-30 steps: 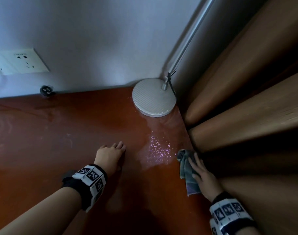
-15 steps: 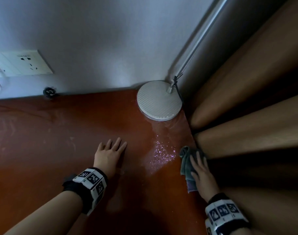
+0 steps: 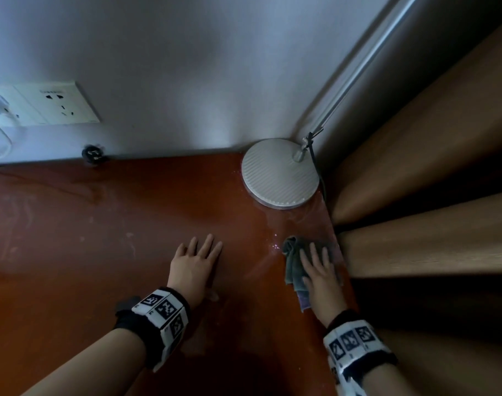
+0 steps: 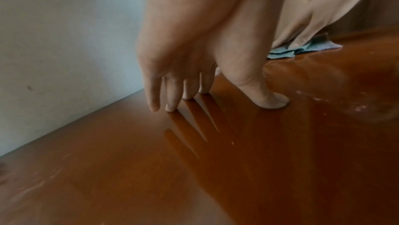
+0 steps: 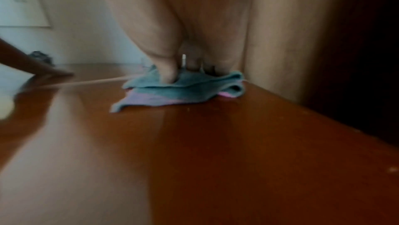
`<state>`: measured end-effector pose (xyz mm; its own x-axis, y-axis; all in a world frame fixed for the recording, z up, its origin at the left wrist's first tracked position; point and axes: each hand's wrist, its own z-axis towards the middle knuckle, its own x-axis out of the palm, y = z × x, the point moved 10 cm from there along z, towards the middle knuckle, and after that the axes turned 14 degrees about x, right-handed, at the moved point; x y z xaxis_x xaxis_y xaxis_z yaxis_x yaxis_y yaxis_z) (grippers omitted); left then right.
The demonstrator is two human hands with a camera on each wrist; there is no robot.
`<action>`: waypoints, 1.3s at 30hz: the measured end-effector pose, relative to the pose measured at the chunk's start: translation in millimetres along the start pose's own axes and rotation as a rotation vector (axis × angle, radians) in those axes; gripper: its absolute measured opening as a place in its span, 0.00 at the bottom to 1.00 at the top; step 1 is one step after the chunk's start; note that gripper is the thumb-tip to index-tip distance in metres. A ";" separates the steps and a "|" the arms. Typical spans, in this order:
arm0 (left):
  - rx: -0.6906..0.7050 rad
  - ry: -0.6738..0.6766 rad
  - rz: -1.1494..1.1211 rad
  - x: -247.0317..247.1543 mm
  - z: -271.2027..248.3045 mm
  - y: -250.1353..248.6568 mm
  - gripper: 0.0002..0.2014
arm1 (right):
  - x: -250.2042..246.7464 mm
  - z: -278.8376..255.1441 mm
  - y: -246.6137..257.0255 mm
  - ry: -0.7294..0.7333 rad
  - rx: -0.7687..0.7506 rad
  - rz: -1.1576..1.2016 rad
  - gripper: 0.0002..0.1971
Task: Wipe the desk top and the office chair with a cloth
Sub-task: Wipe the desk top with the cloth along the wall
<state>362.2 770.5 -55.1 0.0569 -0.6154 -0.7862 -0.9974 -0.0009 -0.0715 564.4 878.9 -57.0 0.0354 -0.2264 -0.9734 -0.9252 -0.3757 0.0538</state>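
Right hand (image 3: 320,274) flat on cloth (image 3: 292,262) at desk (image 3: 101,238) edge; left hand (image 3: 194,262) flat, empty-gripped.

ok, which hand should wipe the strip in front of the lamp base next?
Right. The right hand already presses the cloth flat on the desk near its right edge, just short of the lamp base. The left hand rests bare on the desk, farther from the base.

You see: bench (image 3: 107,252) red-brown | cloth (image 5: 183,87) blue-green with purple under | lamp base (image 3: 280,174) white with thin stripes | wrist bands (image 3: 161,312) black-and-white squares
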 end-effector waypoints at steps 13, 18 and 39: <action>0.017 -0.022 -0.006 1.2 0.7 0.2 0.55 | 0.1 24.3 -18.1 0.185 0.105 -0.017 0.31; 0.017 -0.017 -0.004 0.9 2.5 -1.2 0.56 | 18.4 -33.1 87.4 0.206 -0.207 -0.009 0.38; -0.047 -0.029 -0.071 -35.1 25.7 29.7 0.50 | 13.2 0.0 84.5 0.320 -0.109 -0.055 0.35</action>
<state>331.7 812.3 -45.4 0.1281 -0.5894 -0.7976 -0.9917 -0.0811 -0.0993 486.7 844.2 -65.3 0.2166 -0.4668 -0.8574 -0.8732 -0.4854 0.0437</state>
